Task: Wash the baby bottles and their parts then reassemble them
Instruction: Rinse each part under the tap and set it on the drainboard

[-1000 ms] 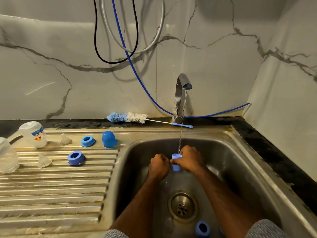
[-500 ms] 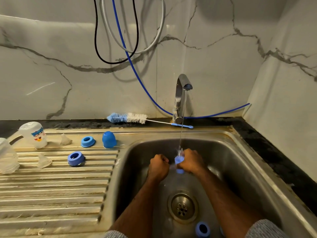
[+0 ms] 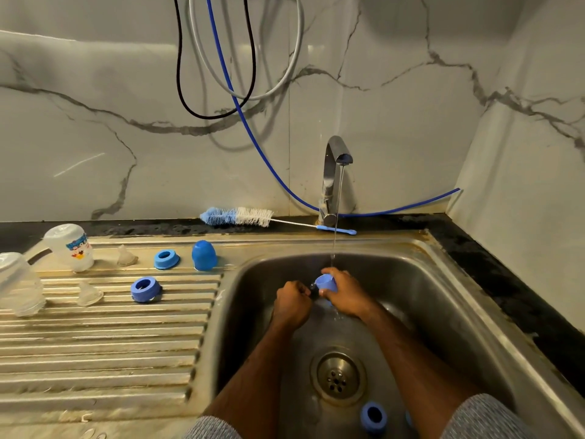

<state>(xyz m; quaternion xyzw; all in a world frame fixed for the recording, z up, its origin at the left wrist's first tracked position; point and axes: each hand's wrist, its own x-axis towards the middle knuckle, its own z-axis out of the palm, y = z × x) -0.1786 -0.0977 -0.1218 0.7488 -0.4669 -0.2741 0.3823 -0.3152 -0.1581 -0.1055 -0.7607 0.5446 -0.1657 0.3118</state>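
My right hand [image 3: 345, 293] grips a small blue bottle cap [image 3: 326, 282], its open side up, under the running tap stream inside the sink basin [image 3: 437, 312]. My left hand [image 3: 292, 304] is curled into a fist just left of the cap, and something small and dark shows at its fingertips; I cannot tell what it is. On the drainboard [image 3: 95, 343] stand two clear bottles [image 3: 71, 247] [image 3: 19, 285], two clear teats [image 3: 126, 256] [image 3: 88, 293], two blue rings [image 3: 166, 259] [image 3: 145, 289] and a blue dome cap [image 3: 204, 255]. Another blue ring [image 3: 373, 416] lies in the basin near the drain.
The tap [image 3: 332, 179] runs a thin stream at the back of the sink. A blue-and-white bottle brush [image 3: 240, 216] lies on the dark counter behind the sink. Hoses [image 3: 240, 90] hang down the marble wall. The drain [image 3: 338, 377] sits between my forearms.
My right hand has turned the blue cap so its open mouth faces up and to the left. Both hands stay under the stream.
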